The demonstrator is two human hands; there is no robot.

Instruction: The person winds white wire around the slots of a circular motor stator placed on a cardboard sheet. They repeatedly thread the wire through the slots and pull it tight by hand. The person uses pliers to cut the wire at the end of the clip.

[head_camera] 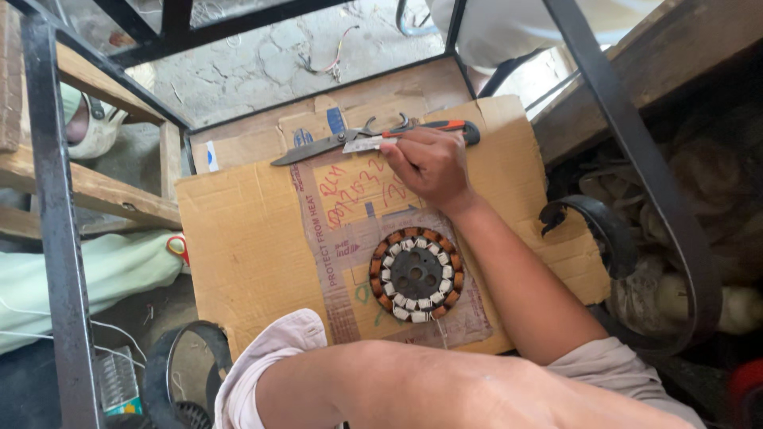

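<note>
The right hand (429, 165) reaches out across the flattened cardboard sheet (246, 246), its fingers curled down onto the tools lying along the sheet's far edge. The fingertips press on a small grey blade-like strip (369, 144) and touch the pliers (373, 135), whose dark jaws point left and whose orange-and-black handle (455, 127) shows just beyond the knuckles. Whether the fingers have closed around the strip or only rest on it cannot be told from this view. The left hand is not visible; only a bare forearm (445, 389) and a rolled pale sleeve (266, 357) cross the bottom of the picture.

Near the right forearm, toward the near side of the cardboard, lies a round motor stator (416, 274): a dark perforated disc in the middle, ringed by copper-coloured windings with white insulating pieces between them. It lies flat, well apart from the pliers and untouched by either hand.

The cardboard covers a counter framed in black metal bars (56, 238). To the right of the sheet, a dark curved belt (604, 230) hangs among dusty parts. To the left, wooden planks (103, 191) and a pale green cloth (87, 274) sit below the frame, and bare concrete floor (262, 63) with loose wires shows beyond the far edge.
</note>
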